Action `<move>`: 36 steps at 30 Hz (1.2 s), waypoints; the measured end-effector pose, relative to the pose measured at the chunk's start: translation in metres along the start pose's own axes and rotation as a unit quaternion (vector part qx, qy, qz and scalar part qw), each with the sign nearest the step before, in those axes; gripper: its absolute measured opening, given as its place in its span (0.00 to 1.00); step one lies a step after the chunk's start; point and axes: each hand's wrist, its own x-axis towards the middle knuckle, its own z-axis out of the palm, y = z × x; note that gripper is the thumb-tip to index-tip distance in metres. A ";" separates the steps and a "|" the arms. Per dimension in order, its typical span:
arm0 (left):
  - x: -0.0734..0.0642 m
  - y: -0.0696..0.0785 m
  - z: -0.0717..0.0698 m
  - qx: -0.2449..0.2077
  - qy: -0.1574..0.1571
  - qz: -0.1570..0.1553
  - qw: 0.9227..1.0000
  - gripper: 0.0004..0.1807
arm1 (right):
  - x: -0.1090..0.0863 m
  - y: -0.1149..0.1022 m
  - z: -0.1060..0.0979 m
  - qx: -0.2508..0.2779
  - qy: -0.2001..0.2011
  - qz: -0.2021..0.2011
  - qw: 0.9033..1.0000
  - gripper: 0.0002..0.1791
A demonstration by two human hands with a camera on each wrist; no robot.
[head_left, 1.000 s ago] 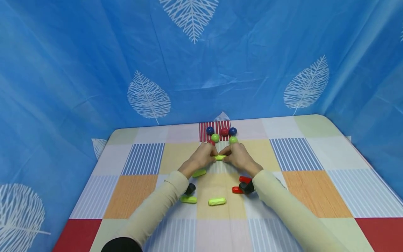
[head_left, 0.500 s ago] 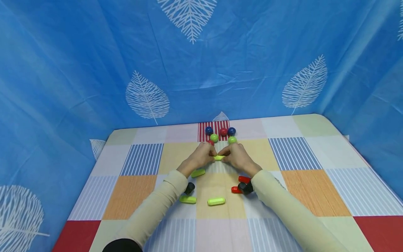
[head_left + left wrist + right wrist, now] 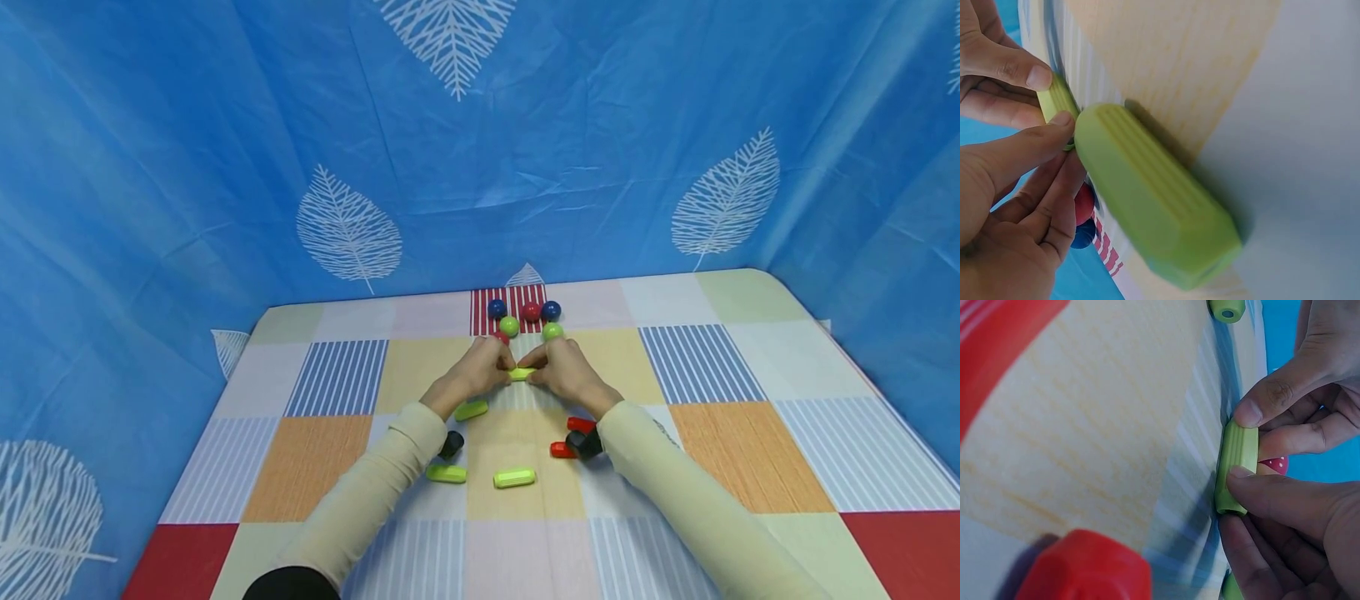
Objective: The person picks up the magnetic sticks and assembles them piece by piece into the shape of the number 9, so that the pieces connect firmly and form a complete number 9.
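Note:
In the head view, my left hand [image 3: 478, 368] and right hand [image 3: 567, 372] meet mid-table at a light green ribbed bar [image 3: 521, 375]. Each hand pinches one end of this bar, thumbs on top, as the left wrist view shows with the bar [image 3: 1059, 99] close up. A small dark hole shows in the bar's end [image 3: 1230, 511] in the right wrist view. Just beyond the hands lie green balls [image 3: 552, 331] [image 3: 509, 326] and a red ball [image 3: 501, 337], partly hidden by the left hand. A second green bar [image 3: 471, 410] lies beside my left wrist.
Farther back are blue balls [image 3: 497, 308] [image 3: 551, 311] and another red ball [image 3: 531, 312]. Nearer me lie green bars [image 3: 446, 474] [image 3: 514, 478]. Red bars [image 3: 562, 450] [image 3: 581, 424] lie under my right forearm. A blue leaf-print curtain [image 3: 480, 167] hangs behind the checked tablecloth [image 3: 540, 550].
The head view has shifted very slightly. Both hands keep their pinch on the green bar in about the same place, and the other pieces lie as before.

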 end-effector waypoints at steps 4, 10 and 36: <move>0.001 0.000 -0.003 0.001 -0.001 -0.004 1.000 0.06 | 0.002 -0.002 0.000 -0.004 0.001 -0.004 1.000 0.13; 0.001 -0.001 -0.007 0.001 -0.004 -0.012 1.000 0.06 | 0.004 -0.007 -0.005 -0.015 -0.016 -0.024 0.999 0.13; 0.001 0.001 -0.001 -0.024 -0.011 -0.038 0.999 0.11 | 0.032 0.007 -0.031 -0.078 0.091 0.034 0.992 0.19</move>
